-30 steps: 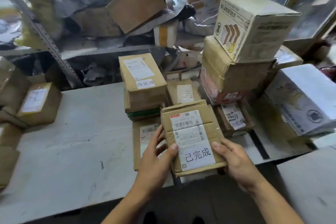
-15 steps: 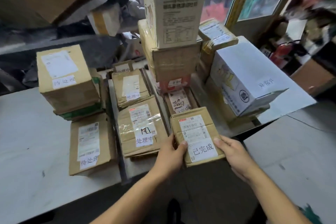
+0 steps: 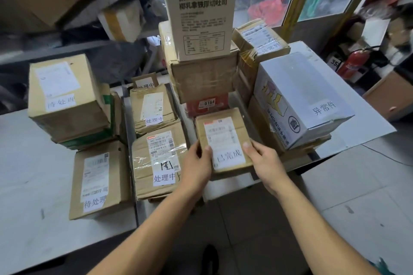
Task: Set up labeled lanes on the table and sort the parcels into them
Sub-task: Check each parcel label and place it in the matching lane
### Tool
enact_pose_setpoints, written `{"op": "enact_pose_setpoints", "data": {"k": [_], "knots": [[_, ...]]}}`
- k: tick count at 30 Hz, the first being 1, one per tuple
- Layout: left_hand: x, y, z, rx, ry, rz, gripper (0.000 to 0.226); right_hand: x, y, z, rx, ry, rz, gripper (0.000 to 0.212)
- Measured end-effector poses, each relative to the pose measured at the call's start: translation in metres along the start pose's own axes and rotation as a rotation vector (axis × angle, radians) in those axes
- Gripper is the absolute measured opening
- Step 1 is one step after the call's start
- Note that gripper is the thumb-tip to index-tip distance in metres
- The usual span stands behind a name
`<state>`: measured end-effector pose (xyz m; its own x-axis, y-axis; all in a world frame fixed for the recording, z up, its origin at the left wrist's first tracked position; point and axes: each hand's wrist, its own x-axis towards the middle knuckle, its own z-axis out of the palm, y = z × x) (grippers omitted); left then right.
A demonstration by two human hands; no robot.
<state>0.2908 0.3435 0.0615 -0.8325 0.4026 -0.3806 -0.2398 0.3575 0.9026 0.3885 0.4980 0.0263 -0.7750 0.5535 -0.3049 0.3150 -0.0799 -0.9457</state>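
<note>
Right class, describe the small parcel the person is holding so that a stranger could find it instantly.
Start at the tall stack of cardboard boxes in the middle of the table; at its foot lies a red box marked 0164. Just in front, the left hand and right hand grip a small flat brown cardboard parcel. Its white slip reads 已完成, while neighbours read 处理中 or 异常件.

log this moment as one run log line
left hand: grips | right hand: grips | small brown cardboard parcel labelled 已完成: held, third lane

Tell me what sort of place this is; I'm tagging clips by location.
Probably a parcel depot's sorting room: taped cartons with shipping labels stand in stacks on a grey table, both hands hold a labelled parcel, and a fire extinguisher stands by the window.
</note>
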Motion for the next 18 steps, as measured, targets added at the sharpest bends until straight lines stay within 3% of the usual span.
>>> {"op": "enact_pose_setpoints", "data": {"k": [6, 16, 18], "knots": [[0.050, 0.017, 0.008, 0.003, 0.110, -0.107, 0.034, 0.064, -0.005, 0.021, -0.153, 0.044, 0.029, 0.021], [0.053, 0.013, -0.001, 0.050, 0.065, -0.062, 0.037, 0.060, -0.007, 0.018, -0.189, 0.041, 0.025, 0.025], [0.051, 0.014, -0.005, 0.051, 0.066, -0.054, 0.045, 0.054, -0.014, 0.018, -0.210, 0.063, 0.016, 0.038]]}}
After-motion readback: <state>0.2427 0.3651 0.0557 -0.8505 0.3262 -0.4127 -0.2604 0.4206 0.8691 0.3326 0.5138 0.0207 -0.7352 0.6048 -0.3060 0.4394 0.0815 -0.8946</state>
